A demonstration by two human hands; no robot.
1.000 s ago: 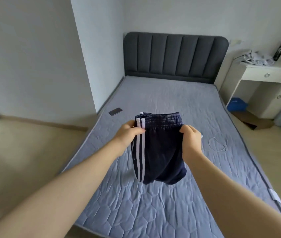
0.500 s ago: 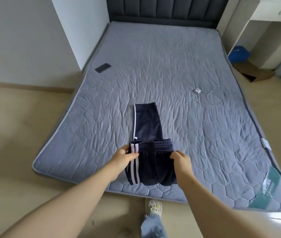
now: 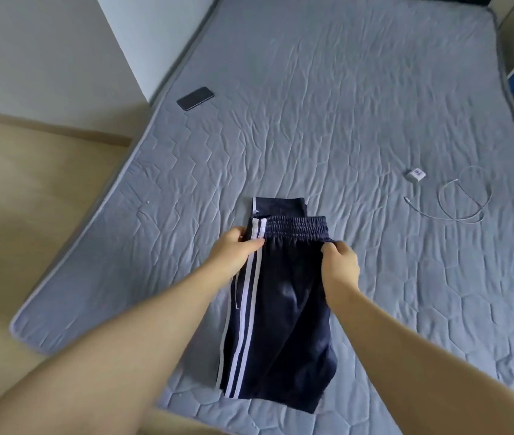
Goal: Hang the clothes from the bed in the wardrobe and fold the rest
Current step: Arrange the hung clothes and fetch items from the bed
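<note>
The dark blue pants [image 3: 280,324] lie on the grey bed [image 3: 312,120], near its foot edge and a little left of the middle. They are folded lengthwise, with two white stripes running down the left side. The elastic waistband is at the far end from the person. Beyond the waistband a folded part of the leg shows from under it, flat on the bed.

The left grip [image 3: 233,249] is clenched on the left corner of the waistband, at the top of the stripes. The thumb presses on top and the fingers curl under the edge. The right grip [image 3: 341,265] pinches the right end of the waistband, with the fingers bent tightly onto the cloth. Both grips hold the pants, one at each side, and both forearms reach over the foot of the bed.

A black phone [image 3: 195,98] lies near the left edge of the bed, well apart from the pants. To the right lie a white plug [image 3: 416,174] and, just beside it, a loose white cable [image 3: 465,199].
</note>
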